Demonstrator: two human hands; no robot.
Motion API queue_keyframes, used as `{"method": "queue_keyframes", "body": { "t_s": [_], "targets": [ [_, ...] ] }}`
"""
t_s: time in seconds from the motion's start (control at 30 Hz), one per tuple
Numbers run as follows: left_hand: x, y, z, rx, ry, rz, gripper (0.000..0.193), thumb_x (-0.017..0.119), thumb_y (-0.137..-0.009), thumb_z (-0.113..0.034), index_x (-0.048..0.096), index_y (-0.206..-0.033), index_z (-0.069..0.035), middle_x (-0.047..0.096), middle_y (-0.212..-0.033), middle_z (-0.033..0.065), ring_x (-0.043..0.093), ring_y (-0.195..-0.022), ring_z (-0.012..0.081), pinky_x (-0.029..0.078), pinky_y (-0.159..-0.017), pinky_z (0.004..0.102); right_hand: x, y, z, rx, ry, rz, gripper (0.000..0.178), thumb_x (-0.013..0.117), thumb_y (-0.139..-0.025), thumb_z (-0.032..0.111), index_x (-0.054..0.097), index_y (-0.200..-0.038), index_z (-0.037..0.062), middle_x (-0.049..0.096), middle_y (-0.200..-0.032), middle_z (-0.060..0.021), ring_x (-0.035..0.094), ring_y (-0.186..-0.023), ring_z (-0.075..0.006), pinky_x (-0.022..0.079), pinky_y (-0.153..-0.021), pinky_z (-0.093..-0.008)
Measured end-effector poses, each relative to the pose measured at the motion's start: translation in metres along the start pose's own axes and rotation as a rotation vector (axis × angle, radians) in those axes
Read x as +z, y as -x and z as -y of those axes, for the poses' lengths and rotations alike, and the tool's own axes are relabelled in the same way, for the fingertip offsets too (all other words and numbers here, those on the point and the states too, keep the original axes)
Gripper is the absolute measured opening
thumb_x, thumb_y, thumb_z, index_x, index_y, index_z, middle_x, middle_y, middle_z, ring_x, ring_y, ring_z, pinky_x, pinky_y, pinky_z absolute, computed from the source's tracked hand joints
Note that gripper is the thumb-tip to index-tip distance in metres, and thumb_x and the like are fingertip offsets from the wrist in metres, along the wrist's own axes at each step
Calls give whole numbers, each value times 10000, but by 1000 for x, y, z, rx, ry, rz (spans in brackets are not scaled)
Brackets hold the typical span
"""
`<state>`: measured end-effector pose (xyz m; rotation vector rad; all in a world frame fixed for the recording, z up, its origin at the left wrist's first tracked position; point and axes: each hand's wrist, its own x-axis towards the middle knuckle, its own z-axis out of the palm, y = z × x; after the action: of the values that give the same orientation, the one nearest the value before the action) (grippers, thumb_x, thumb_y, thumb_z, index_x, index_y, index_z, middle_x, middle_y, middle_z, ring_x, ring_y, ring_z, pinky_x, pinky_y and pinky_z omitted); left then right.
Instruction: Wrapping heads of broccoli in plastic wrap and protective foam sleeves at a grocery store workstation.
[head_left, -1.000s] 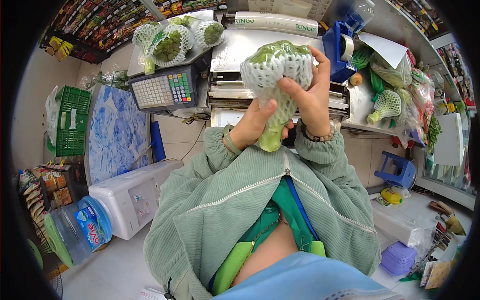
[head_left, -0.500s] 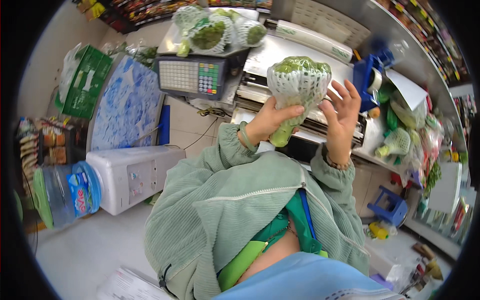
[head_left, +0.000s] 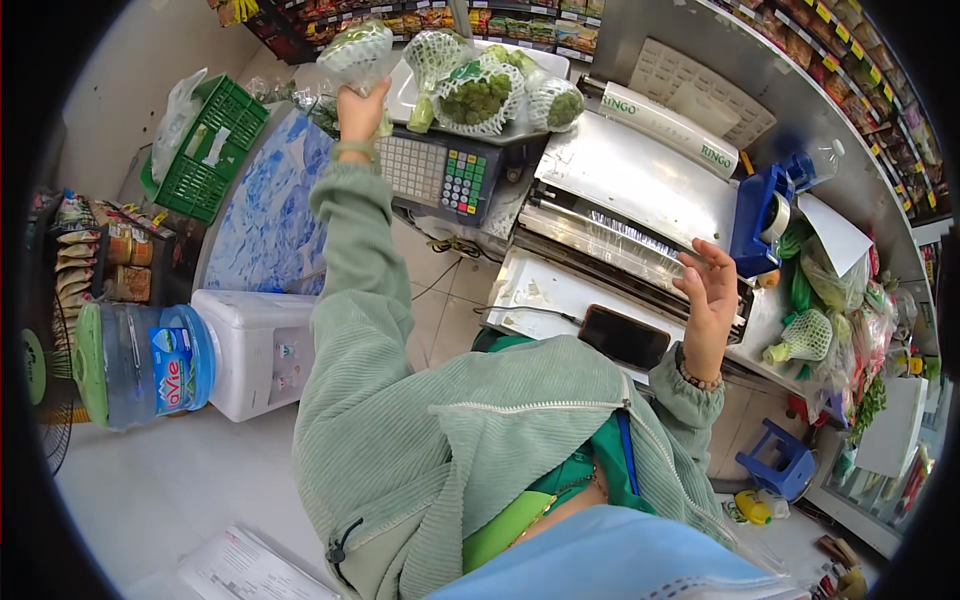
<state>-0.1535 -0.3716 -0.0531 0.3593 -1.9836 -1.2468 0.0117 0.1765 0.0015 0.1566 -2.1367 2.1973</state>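
My left hand [head_left: 362, 108] reaches out to the far left, its fingers closed round the stalk of a broccoli head [head_left: 357, 55] in a white foam net. That broccoli is held up at the left side of the scale's tray [head_left: 401, 90]. On the tray lie several other broccoli heads [head_left: 482, 100] in foam nets. My right hand [head_left: 708, 300] holds nothing and hovers near the right front of the film wrapping machine [head_left: 640, 170], with its fingers apart. A dark phone [head_left: 625, 337] lies on the white surface in front of that machine.
The scale's keypad [head_left: 430, 175] faces me. A cling film roll [head_left: 668, 125] sits behind the wrapping machine. To the right are a blue tape dispenser [head_left: 758, 222] and bagged vegetables [head_left: 840, 270]. At left stand a green crate [head_left: 210, 150] and a water dispenser [head_left: 250, 350].
My left hand has carried the netted broccoli from in front of me to the far left, by the scale's tray. My right hand, now apart from it, stays open.
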Motion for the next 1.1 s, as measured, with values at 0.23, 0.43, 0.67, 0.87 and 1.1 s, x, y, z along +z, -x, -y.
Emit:
{"method": "queue_keyframes", "body": {
  "t_s": [0.23,0.43,0.67,0.87,1.1],
  "targets": [
    [59,-14,64,-266,-609,8,720,754,-700,-371,473,-1123,139,542,-1149,316,548,-1056,431,443,-916,467,18,6,5,52,96,98,417,610,-871,86,471,-1259,20,506,-1261,-86,529,-1090,-177,435,-896,-280],
    [35,-5,103,-156,-423,185,794,737,-696,-474,470,-1186,91,535,-1182,308,540,-1078,433,431,-923,471,17,13,-2,138,87,92,410,616,-863,70,475,-1244,16,496,-1260,-79,526,-1085,-175,432,-906,-291],
    [20,6,73,-166,-294,233,757,763,-674,-483,558,-1145,74,601,-1114,281,586,-1035,401,461,-879,425,20,10,-5,144,137,80,403,620,-859,67,479,-1234,17,488,-1258,-71,518,-1063,-168,440,-890,-286],
    [26,7,84,-138,-188,129,668,783,-677,-453,615,-1089,46,653,-1041,216,621,-985,360,481,-840,416,19,10,-2,113,232,130,395,623,-857,67,485,-1226,35,502,-1225,-58,509,-1052,-157,444,-870,-278],
    [27,16,78,-324,-26,364,575,772,-728,-426,640,-1076,12,668,-1018,143,636,-906,274,486,-783,406,-1,14,-13,164,159,175,374,628,-855,75,502,-1207,52,510,-1208,-45,507,-1052,-150,444,-854,-267]
  ]
}}
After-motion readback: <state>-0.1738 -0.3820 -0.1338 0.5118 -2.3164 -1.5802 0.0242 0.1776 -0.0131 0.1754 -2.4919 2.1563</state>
